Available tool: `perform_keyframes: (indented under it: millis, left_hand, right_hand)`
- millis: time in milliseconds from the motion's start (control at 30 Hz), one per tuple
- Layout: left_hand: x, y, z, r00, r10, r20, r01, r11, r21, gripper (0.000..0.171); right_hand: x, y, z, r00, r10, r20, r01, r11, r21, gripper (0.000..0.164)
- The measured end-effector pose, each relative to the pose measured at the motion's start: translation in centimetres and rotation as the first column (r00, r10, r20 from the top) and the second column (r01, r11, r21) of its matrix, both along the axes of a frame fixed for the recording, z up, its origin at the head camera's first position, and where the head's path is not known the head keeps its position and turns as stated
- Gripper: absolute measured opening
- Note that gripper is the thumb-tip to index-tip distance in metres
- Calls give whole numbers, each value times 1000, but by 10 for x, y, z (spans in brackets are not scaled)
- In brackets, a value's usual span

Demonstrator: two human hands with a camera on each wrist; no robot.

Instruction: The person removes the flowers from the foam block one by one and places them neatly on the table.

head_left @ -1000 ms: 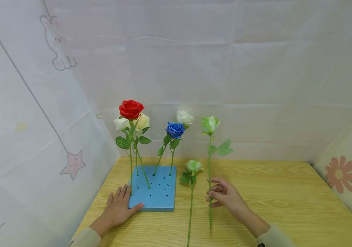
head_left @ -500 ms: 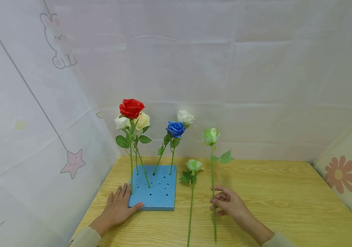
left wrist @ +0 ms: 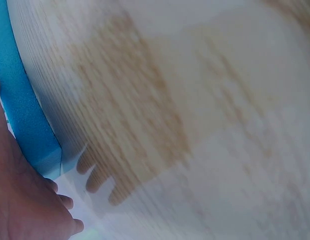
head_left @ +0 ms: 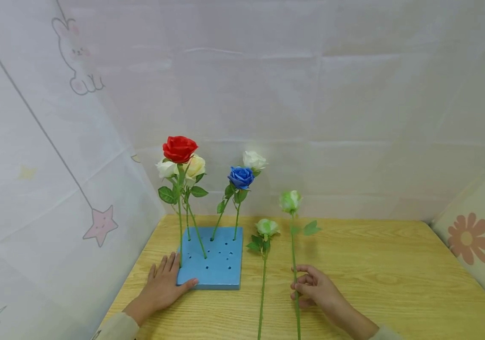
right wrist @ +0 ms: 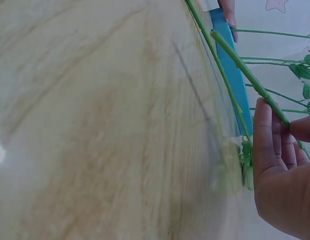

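Observation:
My right hand pinches the green stem of a pale green-and-white artificial rose between thumb and fingers. In the right wrist view the stem's bare lower end points away above the table. My left hand lies with fingers extended at the left side of a blue pegboard-like block, its thumb on the block's front edge. Several roses stand in the block's holes: a red rose, a blue rose, a cream rose and white ones.
A second green-and-white rose lies on the wooden table between the block and my right hand. White printed cloth hangs behind the table and along both sides.
My right hand has come down and slightly right, toward the table's near edge, bringing the held rose lower with it. The left hand and the block stay in place.

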State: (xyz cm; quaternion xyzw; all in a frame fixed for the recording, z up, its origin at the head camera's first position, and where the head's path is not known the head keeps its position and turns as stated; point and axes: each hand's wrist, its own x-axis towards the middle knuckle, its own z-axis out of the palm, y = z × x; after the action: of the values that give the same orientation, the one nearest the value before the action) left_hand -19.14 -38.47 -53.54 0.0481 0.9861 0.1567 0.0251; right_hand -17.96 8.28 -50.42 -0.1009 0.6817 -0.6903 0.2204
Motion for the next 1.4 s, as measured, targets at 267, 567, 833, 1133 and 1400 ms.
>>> perform_keyframes:
  millis: [267, 567, 833, 1133, 1400]
  left_hand:
    - [1, 0, 0, 1000, 1, 3, -1, 1000, -2, 111]
    - [1, 1, 1, 1000, 4, -2, -4, 1000, 3, 111]
    - [1, 1, 1, 1000, 1, -4, -1, 1000, 2, 111]
    - [1, 1, 3, 1000, 7, 2, -7, 1000, 14, 110]
    - [1, 1, 0, 1000, 10, -7, -10, 1000, 9, 110]
  right_hand:
    - [2, 2, -8, 999, 23, 38, -23, 999, -26, 64]
    - [2, 1, -16, 997, 38, 65, -36, 999, -34, 63]
    - [-1, -1, -20, 995, 13, 96, -13, 1000, -8, 62]
    - [-5, 0, -22, 994, 8, 105, -10, 1000, 20, 65]
    - [-8, 2, -20, 995, 21, 102, -25, 999, 36, 69]
